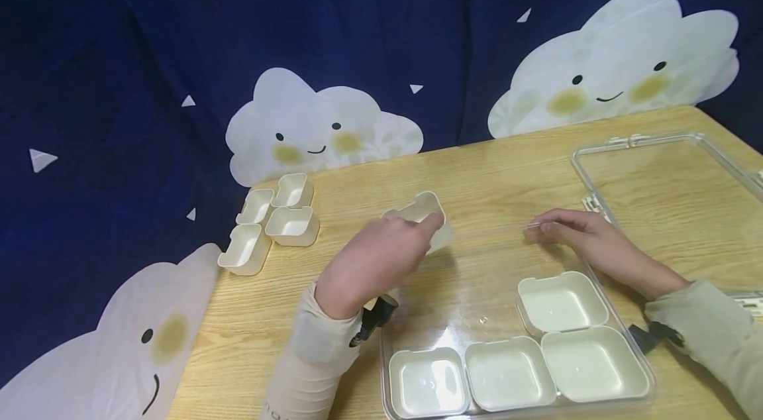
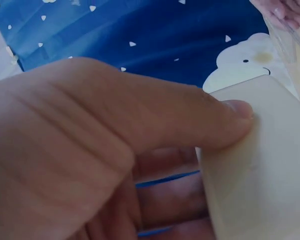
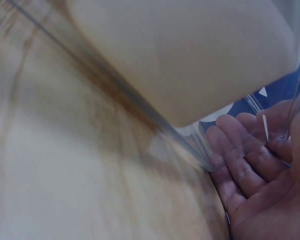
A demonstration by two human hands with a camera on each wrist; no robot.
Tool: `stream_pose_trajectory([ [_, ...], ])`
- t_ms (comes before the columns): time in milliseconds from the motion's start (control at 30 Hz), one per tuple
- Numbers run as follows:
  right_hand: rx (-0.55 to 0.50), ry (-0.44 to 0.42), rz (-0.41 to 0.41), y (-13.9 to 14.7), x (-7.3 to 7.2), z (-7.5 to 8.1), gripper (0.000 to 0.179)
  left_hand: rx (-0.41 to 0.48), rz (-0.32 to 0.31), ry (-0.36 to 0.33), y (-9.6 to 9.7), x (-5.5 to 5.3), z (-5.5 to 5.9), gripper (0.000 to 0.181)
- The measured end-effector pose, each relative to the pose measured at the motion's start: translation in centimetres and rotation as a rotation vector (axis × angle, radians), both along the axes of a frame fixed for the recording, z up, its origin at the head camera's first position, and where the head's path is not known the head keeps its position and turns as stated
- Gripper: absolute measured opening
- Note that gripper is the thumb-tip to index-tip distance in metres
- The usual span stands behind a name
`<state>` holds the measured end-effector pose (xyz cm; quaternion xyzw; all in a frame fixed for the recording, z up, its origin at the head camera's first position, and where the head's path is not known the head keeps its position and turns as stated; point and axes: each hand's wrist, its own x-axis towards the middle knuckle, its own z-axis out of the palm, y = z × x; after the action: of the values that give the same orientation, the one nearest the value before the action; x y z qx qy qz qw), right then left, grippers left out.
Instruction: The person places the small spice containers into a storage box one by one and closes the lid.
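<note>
My left hand [image 1: 381,258] pinches a small cream plastic bin [image 1: 440,239] with a notched rim, tilted over the back left of a clear tray [image 1: 384,373]. The left wrist view shows the thumb [image 2: 235,117] flat on the bin's side, with the other fingers behind it. At the tray's back right corner, my right hand [image 1: 587,241] grips the clear wall. In the right wrist view its fingers [image 3: 245,170] show through the plastic. Inside the tray, cream bins line the front edge: a left bin [image 1: 429,383], a middle bin [image 1: 509,373] and a right bin [image 1: 596,364]. Another bin [image 1: 563,303] sits behind the right one.
Several more cream bins stand grouped at the table's back left, among them a notched bin [image 1: 244,249] and a squarer bin [image 1: 293,226]. A clear lid [image 1: 587,175] with white clips lies to the right on the wooden table [image 1: 256,334]. A blue cloud-print curtain [image 1: 357,29] hangs behind.
</note>
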<state>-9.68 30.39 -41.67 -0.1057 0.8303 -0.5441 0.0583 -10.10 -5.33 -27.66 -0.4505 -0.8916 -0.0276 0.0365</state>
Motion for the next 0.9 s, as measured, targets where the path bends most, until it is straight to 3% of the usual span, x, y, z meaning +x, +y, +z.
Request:
stream_pose_trajectory([
  [600, 0.054, -0.028, -0.029, 0.0, 0.1, 0.2, 0.034, -0.044, -0.051, -0.006, 1.1, 0.6, -0.4, 0.017],
  [900, 0.058, -0.046, -0.038, 0.0, 0.1, 0.3, 0.035, -0.080, -0.107, -0.071, 1.0, 0.7, -0.1, 0.011],
])
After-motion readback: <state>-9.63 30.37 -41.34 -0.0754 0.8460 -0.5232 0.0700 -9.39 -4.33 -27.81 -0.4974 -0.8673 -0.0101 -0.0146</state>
